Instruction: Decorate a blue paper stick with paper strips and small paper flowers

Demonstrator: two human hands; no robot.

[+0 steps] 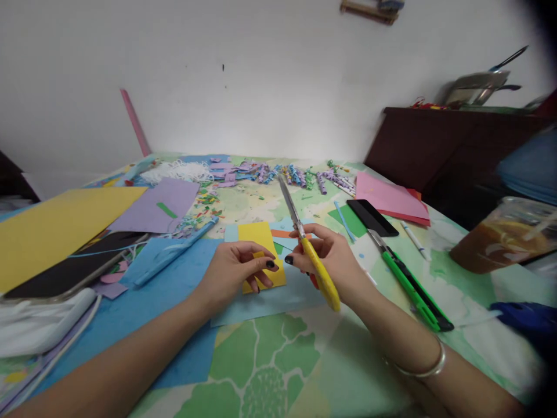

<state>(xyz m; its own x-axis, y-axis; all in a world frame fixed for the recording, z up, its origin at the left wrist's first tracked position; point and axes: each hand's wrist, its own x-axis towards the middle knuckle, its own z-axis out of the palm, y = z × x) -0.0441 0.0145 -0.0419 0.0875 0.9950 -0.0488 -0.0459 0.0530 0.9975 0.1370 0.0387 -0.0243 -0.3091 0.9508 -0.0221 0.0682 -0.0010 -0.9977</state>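
My right hand (333, 261) grips a pair of scissors (321, 270) with a yellow handle, its blades pointing up and away. The blades look closed together, and a bit of red shows under the handle. My left hand (239, 264) hovers over a yellow paper piece (255, 232), fingers loosely curled and apart, with nothing visible in them. Beneath the yellow piece lies a light blue sheet (261, 307). An orange paper strip (282, 234) lies between the hands, partly hidden behind the scissors.
A green box cutter (413, 290) and a black phone (372, 217) lie to the right, near pink sheets (387, 194) and a cup of brown drink (500, 238). Leftward are a large yellow sheet (65, 226), a dark device (73, 264) and a blue paper roll (174, 255). Curled strips (296, 177) line the back.
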